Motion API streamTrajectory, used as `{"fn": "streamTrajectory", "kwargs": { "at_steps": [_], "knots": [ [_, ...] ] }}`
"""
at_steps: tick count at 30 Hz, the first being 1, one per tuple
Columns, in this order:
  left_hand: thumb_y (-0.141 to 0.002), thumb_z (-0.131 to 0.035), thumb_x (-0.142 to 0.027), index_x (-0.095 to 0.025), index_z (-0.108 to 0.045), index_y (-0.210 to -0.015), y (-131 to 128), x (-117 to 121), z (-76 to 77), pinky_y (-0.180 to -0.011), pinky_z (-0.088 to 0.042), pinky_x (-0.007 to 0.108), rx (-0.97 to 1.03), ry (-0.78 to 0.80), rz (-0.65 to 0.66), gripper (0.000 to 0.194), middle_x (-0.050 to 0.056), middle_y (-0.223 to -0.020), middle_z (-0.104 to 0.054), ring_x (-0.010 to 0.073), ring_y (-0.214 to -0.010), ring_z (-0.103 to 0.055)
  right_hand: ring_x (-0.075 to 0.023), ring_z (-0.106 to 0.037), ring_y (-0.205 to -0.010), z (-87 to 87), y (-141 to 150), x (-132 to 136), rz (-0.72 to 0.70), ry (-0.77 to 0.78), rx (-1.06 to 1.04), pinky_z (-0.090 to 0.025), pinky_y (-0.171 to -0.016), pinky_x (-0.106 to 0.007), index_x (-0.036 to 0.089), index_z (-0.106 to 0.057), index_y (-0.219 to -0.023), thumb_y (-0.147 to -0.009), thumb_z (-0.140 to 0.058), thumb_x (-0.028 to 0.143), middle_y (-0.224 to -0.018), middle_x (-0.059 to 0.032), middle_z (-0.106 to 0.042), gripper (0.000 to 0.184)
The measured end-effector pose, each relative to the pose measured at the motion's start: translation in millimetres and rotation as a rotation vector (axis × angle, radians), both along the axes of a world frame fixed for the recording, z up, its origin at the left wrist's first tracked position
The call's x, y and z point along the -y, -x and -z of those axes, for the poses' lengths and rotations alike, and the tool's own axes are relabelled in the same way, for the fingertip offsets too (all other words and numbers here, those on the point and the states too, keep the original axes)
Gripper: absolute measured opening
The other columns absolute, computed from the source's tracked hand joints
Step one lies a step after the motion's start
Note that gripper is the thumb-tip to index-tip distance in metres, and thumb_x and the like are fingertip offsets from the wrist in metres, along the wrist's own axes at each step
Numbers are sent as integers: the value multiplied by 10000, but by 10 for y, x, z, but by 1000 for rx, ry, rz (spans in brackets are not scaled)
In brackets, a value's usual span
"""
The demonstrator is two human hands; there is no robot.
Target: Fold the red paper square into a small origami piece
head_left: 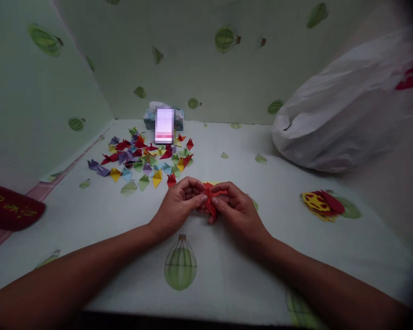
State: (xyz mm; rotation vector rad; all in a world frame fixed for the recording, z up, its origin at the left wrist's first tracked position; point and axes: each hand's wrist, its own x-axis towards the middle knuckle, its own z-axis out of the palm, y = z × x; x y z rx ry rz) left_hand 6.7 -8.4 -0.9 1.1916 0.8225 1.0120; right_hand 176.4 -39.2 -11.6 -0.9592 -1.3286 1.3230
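Head view: just right of the frame's centre, the red folded paper [210, 210] sits between 2 hands above the bench [241, 288]. The left hand [184, 200] and right hand [236, 204] each have a pinching grip on it. Uneven pulling by the thumbs could tear it or skew a crease. A careless reach toward the upper left could scatter the small folded papers [157, 178] there.

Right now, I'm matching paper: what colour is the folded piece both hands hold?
The folded piece is red, clearest in the head view.
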Motion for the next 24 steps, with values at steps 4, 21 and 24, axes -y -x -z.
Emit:
{"fn": "streamTrajectory", "kwargs": {
  "at_steps": [4, 21, 24],
  "knots": [
    [-781, -739, -172, -146, -619, -885, 5, 0, -10, -611, -519, 199, -18, -8, 8, 160, -28, -696, -663, 80, -625, -620, -110, -639, -572, 3, -1, -1, 2, -5, 10, -522, -617, -261, 211, -551, -1003, -937, -620, 292, -675, 28, -711, 126],
    [-869, -665, -285, -132, -680, -808, 30, 17, -46, -634, -471, 217, -193, -66, 65, 166, -14, -662, -645, 91, -628, -575, -111, -566, -583, -15, -24, -23, 45, 8, 69, -443, -565, -243, 185, -594, -804, -906, -641, 308, -672, 14, -643, 167],
    [-859, -669, -290, -140, -666, -800, 22, 13, -22, -638, -461, 224, -214, -72, 53, 162, -17, -683, -632, 92, -634, -562, -106, -550, -602, -35, -33, -20, 67, -10, 95, -445, -582, -238, 177, -619, -758, -911, -639, 312, -669, 14, -621, 205]
  ]
}}
